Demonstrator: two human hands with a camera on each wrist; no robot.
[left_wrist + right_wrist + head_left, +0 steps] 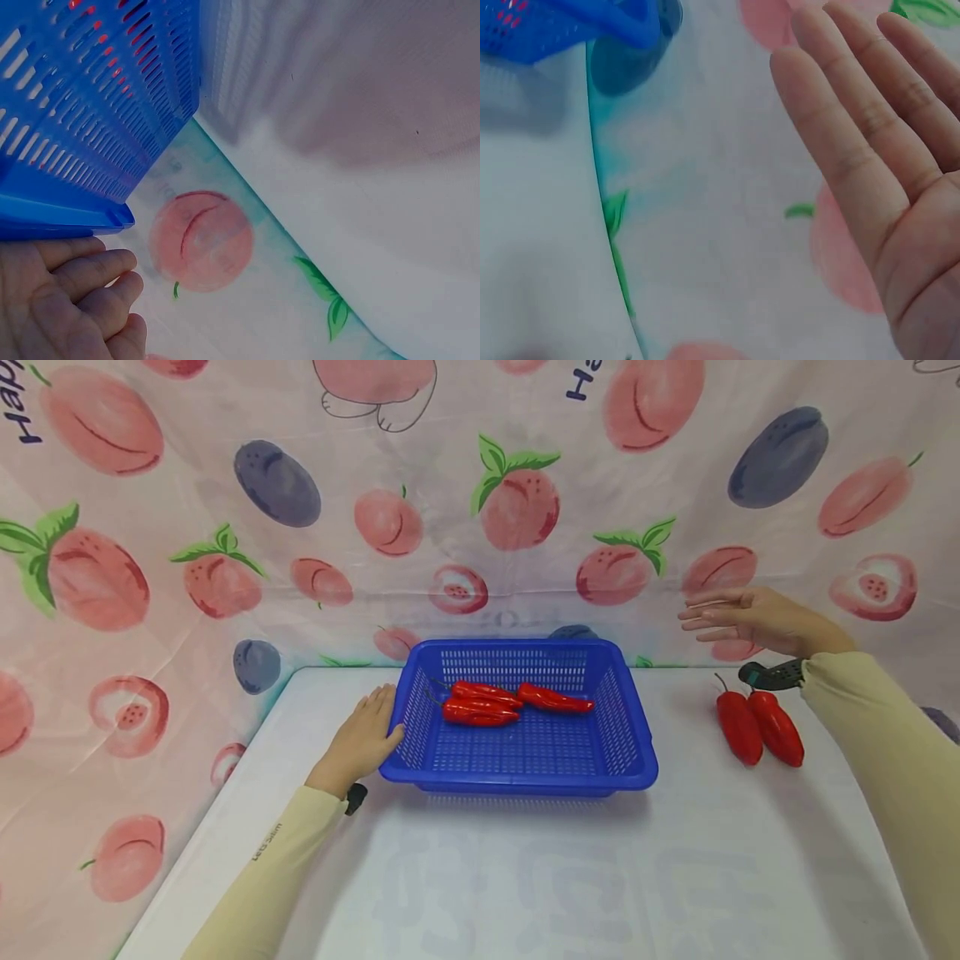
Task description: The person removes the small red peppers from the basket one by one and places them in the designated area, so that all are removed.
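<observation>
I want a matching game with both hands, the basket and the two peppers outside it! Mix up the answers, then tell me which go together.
Things:
1. Basket
2. Left hand
3. Right hand
4. Two peppers

Matches:
A. Raised in the air, holding nothing
B. Red, lying on the table
C. Blue and full of little holes
D. At the basket's left rim

Right pairs: 1-C, 2-D, 3-A, 4-B

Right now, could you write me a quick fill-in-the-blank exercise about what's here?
The basket is colored ____.
Outside it lie exactly ____ peppers.
The hand nearer the basket is the ____ one.
The other hand holds ____.

Missing words: blue; two; left; nothing.
</observation>
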